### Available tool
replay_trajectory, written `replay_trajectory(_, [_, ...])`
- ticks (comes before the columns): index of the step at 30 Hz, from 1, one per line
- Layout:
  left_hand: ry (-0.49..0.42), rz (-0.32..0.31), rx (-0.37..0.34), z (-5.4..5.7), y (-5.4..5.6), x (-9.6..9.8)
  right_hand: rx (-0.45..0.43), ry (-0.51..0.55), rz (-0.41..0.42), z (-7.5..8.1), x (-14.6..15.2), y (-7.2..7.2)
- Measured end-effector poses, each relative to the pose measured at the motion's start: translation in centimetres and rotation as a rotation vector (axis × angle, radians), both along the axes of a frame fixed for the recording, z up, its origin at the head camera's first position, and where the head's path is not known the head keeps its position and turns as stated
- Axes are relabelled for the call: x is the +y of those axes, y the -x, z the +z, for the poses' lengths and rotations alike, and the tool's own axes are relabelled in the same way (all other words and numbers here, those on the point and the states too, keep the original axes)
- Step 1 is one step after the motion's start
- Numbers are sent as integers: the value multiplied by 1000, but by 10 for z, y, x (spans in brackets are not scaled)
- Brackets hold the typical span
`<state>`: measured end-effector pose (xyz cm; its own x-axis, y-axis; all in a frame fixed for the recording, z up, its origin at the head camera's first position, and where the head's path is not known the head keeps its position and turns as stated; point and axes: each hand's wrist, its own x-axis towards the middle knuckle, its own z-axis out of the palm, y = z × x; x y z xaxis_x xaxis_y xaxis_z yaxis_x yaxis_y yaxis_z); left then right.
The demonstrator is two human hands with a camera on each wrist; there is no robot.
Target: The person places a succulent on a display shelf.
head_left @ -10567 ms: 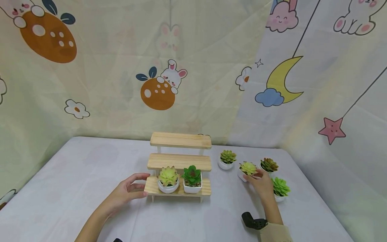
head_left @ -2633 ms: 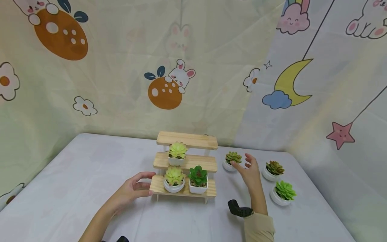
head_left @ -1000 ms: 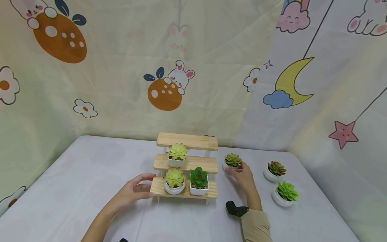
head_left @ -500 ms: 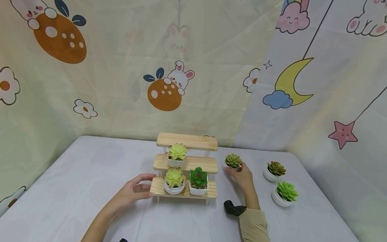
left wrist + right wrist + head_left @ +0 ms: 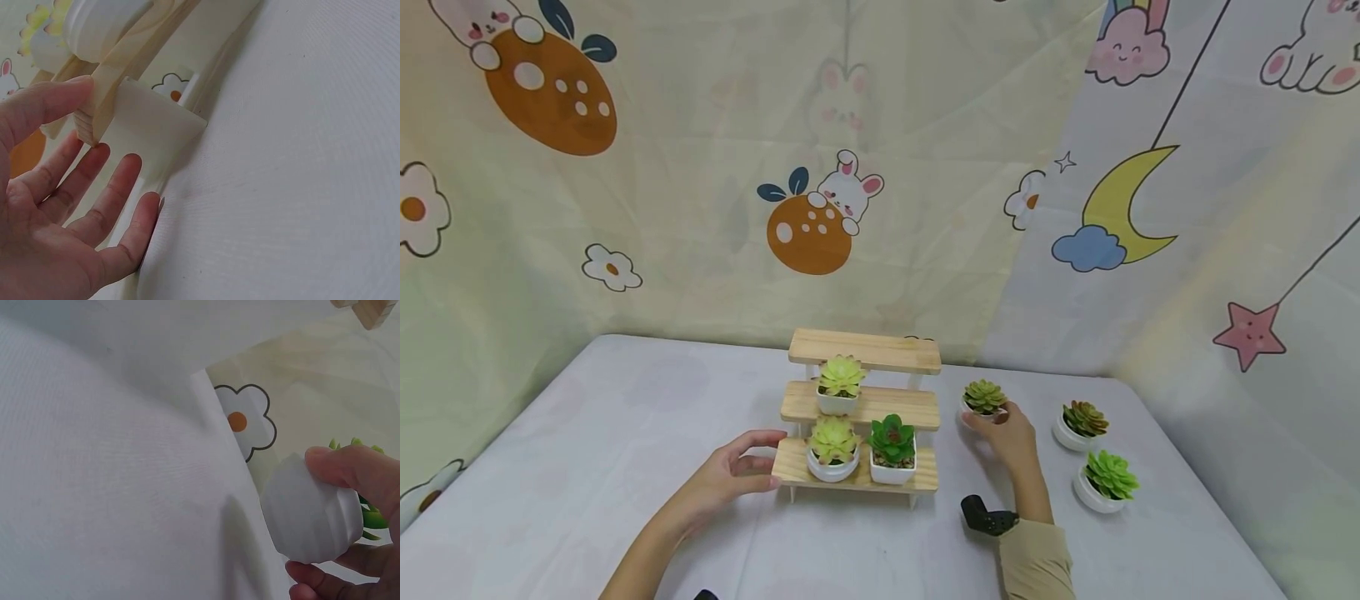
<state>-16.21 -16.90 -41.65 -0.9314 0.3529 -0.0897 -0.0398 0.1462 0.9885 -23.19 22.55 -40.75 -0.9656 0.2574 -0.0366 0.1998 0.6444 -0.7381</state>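
A white, cloth-covered counter (image 5: 625, 425) carried a three-tiered stand of pale wooden boards (image 5: 865, 350) near its middle. On the nearest board (image 5: 787, 460) stood a yellow-green succulent in a round white pot (image 5: 832, 448), left, and a dark green succulent in a square white pot (image 5: 892, 448), right; a lime succulent in a white pot (image 5: 839, 386) sat left on the middle board (image 5: 898, 408). At the counter's right stood a reddish-green succulent in a round white pot (image 5: 1080, 424) and, nearer, a bright green succulent in a similar pot (image 5: 1103, 482).

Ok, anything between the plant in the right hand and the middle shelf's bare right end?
Nothing visible stands between the held plant and the middle shelf's right end. The dark green plant sits one shelf lower, in front, so probably clear of a sideways move.
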Motion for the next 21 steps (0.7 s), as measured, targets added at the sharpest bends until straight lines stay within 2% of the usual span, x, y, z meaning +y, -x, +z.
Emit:
replay_trajectory(5, [-1, 2, -2, 0, 0, 0, -7, 11, 3, 12, -1, -4])
replay_trajectory(10, [0, 5, -8, 1, 0, 0, 25, 4, 7, 22, -1, -8])
replay_trajectory(16, [4, 6, -13, 1, 0, 0, 26, 18, -19, 38, -3, -12])
replay_trajectory(21, [5, 6, -20, 1, 1, -1, 40, 54, -20, 52, -7, -18])
